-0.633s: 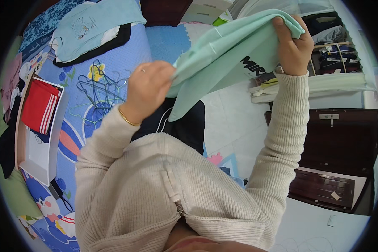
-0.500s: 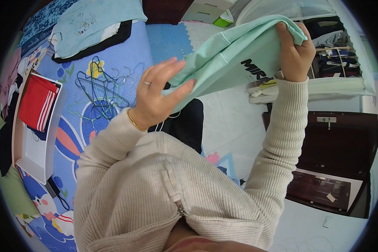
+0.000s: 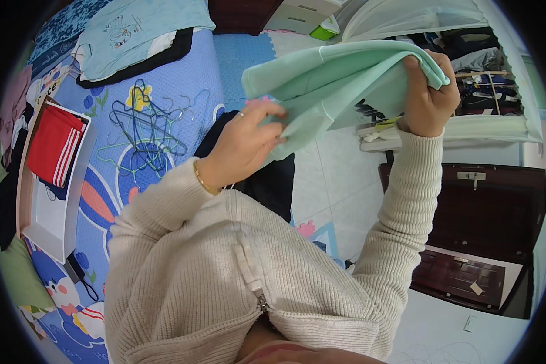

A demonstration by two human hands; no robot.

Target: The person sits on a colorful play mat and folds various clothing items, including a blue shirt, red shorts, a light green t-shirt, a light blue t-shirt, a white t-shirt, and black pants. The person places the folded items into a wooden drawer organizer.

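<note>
A mint-green sweatshirt (image 3: 358, 79) with dark lettering is stretched in the air between my hands, its wide hem band hanging open towards the left. My right hand (image 3: 431, 94) grips the bunched far end, thumb on top of the cloth. At the lower left edge of the hem, the fingers of my left hand (image 3: 246, 139) are bent and closed on the fabric; the left thumb is mostly hidden. A ring and a gold bracelet show on the left hand and wrist.
On the bed to the left lie tangled hangers (image 3: 145, 130), a light blue T-shirt (image 3: 124, 36) over dark clothing, and a white drawer box (image 3: 54, 224) with folded red clothing (image 3: 54, 145). A stocked wardrobe (image 3: 485, 79) stands far right, above a dark wooden door (image 3: 479, 212).
My left hand has turned and its spread fingers have closed on the sweatshirt's edge. The hem band now flares further left and lower. The right hand keeps its hold, shifted slightly down.
</note>
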